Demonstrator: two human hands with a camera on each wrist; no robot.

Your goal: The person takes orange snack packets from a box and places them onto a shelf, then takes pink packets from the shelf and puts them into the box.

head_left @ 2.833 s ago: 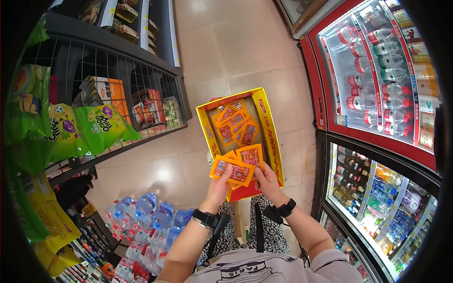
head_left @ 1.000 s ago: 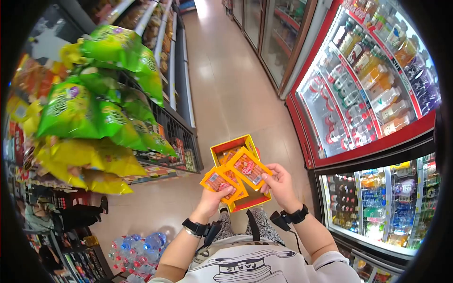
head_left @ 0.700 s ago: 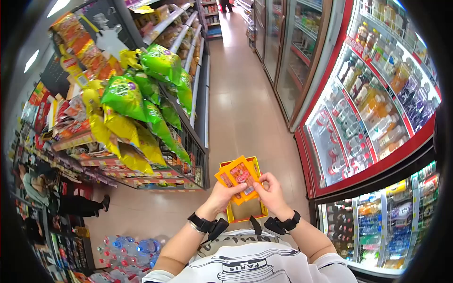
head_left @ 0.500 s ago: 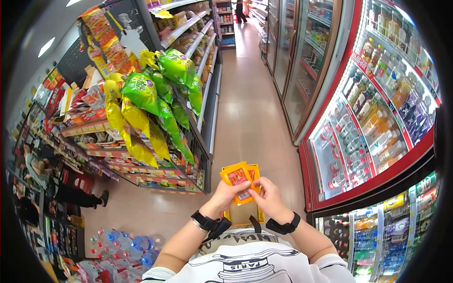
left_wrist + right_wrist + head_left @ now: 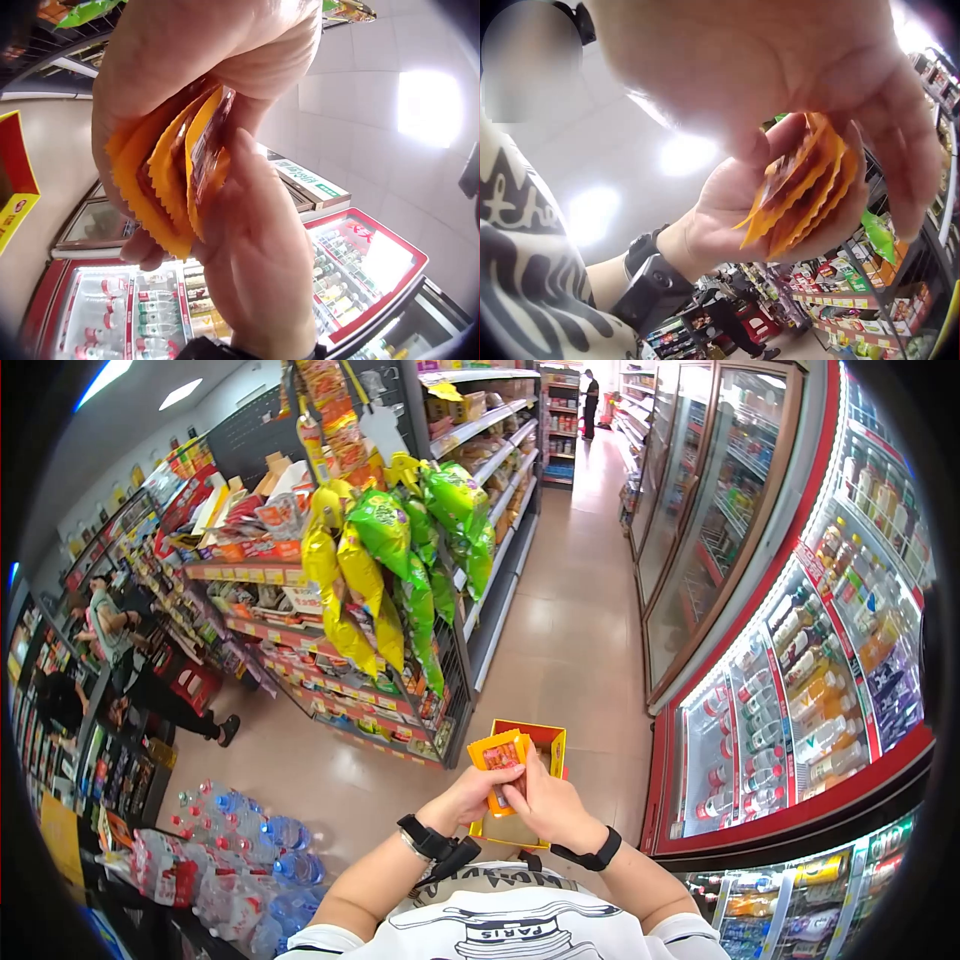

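Observation:
A stack of orange snack packets (image 5: 500, 754) with serrated edges is held in front of the body. My left hand (image 5: 466, 796) grips it, thumb across the front and fingers behind. My right hand (image 5: 548, 800) holds the stack's right edge, its thumb close to the left thumb. In the left wrist view several packets (image 5: 169, 176) lie layered in the left palm. From the right wrist view, their wavy edges (image 5: 802, 191) point down, between both hands. Beneath the hands, a yellow and red box (image 5: 530, 727) is partly hidden by them.
Green and yellow snack bags (image 5: 385, 540) hang on a shelf end at left. Lit drink fridges (image 5: 765, 760) line the right. Bottled water (image 5: 250, 845) stands on the floor at lower left. One person (image 5: 130, 650) is at far left, another (image 5: 590, 405) down the aisle.
The packets, fanned out earlier with one pulled aside by the right hand, are now gathered in one stack. My hands have come together, and the head view has tilted up along the aisle.

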